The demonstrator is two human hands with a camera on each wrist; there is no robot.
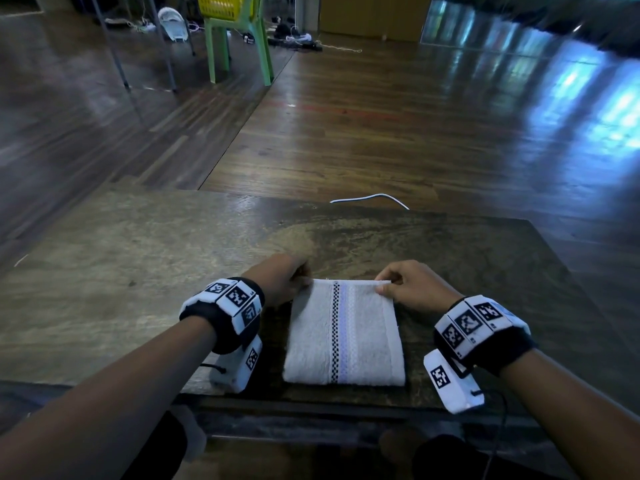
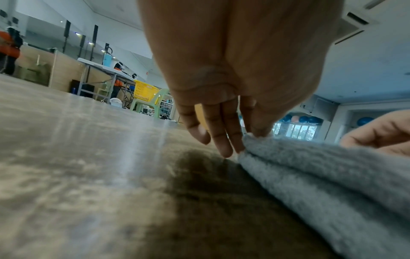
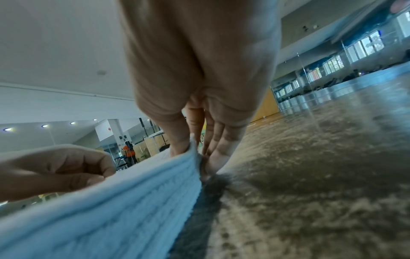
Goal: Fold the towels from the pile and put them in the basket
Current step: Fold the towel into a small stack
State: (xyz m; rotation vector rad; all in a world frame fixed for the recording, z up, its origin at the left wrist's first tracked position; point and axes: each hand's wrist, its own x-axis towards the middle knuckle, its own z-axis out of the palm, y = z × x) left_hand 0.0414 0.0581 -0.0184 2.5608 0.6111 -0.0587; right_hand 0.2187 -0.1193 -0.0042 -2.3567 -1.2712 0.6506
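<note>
Presently I find the towel (image 1: 344, 332) folded flat on the table (image 1: 104, 271), my left hand (image 1: 280, 277) and right hand (image 1: 412, 284) each pinching a far corner; being soft and limp, it wants lifting under both folded sides.

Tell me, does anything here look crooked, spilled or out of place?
Nothing much stands out. The towel lies flat and neatly folded on the table, both hands pinching its far corners: left hand, right hand. The one oddity: the yellow basket sits on a green chair well across the floor.
</note>
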